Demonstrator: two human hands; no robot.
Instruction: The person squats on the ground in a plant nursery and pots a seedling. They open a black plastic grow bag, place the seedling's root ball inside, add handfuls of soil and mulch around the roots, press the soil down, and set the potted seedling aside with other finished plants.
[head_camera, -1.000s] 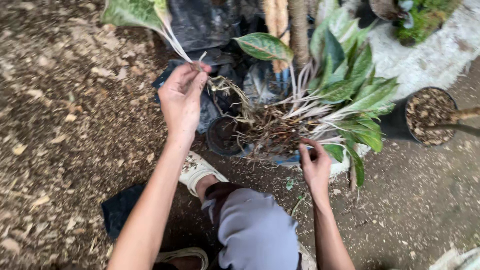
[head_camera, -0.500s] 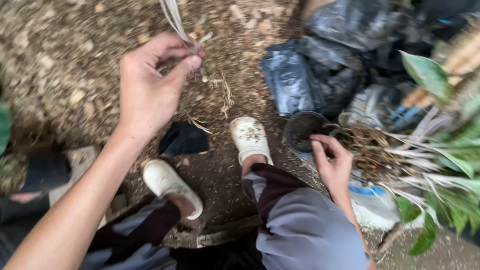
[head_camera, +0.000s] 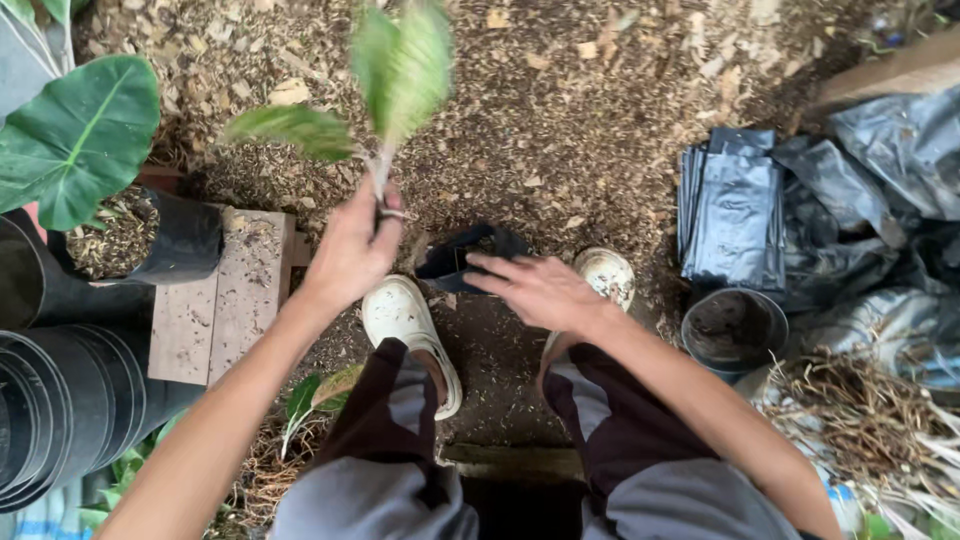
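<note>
One seedling above left grip; right hand reaches bag.

So the stack of pots sits near left, with a wooden board just right of it and a potted plant at the board's far-left corner. Far right is a pile of flat bags, a small pot just nearer, and a root heap nearest, on the right.
</note>
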